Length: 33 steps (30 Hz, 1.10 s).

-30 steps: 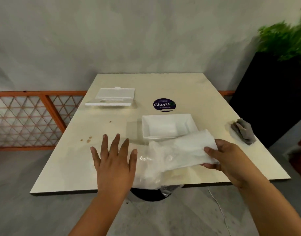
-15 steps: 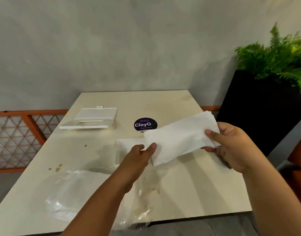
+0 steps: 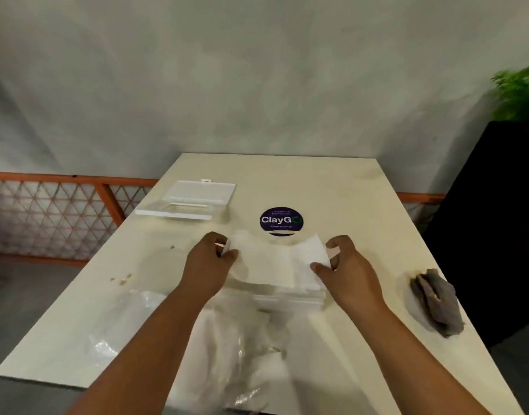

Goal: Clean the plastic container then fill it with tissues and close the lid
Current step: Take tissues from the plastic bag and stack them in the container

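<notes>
Lid (image 3: 194, 199) far-left, cloth (image 3: 437, 301) right, plastic wrapper (image 3: 233, 339) near edge; table (image 3: 347, 199) beyond bare.

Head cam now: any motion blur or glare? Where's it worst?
Head view: soft all over; fern at the right edge smeared worst; tissues between both hands nearly washed out; plastic wrapper shows small glints; wide-angle bend in the fence rail.

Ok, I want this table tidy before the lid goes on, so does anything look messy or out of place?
Yes. Small brown spots mark the table left of the left hand. A crumpled grey cloth lies near the right edge. The empty clear wrapper sprawls at the near edge.
</notes>
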### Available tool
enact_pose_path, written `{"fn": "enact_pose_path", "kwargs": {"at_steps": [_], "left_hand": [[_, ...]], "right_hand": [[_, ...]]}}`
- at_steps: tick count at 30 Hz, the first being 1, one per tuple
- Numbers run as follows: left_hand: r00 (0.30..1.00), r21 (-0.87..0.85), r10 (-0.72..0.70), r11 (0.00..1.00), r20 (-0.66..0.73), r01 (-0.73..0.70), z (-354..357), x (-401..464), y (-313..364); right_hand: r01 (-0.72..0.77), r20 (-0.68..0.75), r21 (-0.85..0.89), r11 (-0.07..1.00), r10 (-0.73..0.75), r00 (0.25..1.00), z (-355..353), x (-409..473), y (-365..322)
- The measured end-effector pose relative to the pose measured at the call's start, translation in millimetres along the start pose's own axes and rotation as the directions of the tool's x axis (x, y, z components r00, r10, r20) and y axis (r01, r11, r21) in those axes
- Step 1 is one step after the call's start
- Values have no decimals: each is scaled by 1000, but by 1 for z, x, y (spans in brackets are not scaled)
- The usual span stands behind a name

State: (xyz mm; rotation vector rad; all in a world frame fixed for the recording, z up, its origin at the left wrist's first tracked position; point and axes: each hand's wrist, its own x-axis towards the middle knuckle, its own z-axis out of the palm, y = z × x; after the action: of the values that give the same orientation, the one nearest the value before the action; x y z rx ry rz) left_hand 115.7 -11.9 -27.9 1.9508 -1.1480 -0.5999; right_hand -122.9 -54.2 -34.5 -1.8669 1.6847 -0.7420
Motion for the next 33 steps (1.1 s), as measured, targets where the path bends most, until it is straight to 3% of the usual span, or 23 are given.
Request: {"fn": "enact_pose_path", "kwargs": {"at_steps": [3,6,10,19,22,24,28,30,33], "left_hand": [[997,134,68,989,-32,-63,6,-2,-8],[990,300,127,948,-60,-103,12,-3,-17],[971,635,237,757,-43,-156,16,-2,-23],[978,829,186,530,93,-180,20,3,-20],[974,812,200,547,109,-203,17,2,-14],[972,747,220,633,78,-204,10,-1,-10],[945,568,324,786,-44,-244,-19,-18,-18],[922,531,372,806,-111,-261,-40,-30,-33],[901,511,414,807,-130,-297,-61,-51,-64]], "right_hand": [[89,12,-249,964,-89,996,14,-1,0],[168,31,-377,911,-169,985,23,1,-2],[215,88,-508,834,-198,976,30,2,-5],[264,227,-665,698,-148,963,43,14,-11],[288,255,-650,703,-156,954,42,17,-12],[294,212,-628,721,-205,956,36,14,-13],[247,149,-397,884,-204,968,17,-14,-20],[219,246,-308,926,-145,958,9,-37,-26],[185,454,-196,963,-78,888,12,-72,-32]]}}
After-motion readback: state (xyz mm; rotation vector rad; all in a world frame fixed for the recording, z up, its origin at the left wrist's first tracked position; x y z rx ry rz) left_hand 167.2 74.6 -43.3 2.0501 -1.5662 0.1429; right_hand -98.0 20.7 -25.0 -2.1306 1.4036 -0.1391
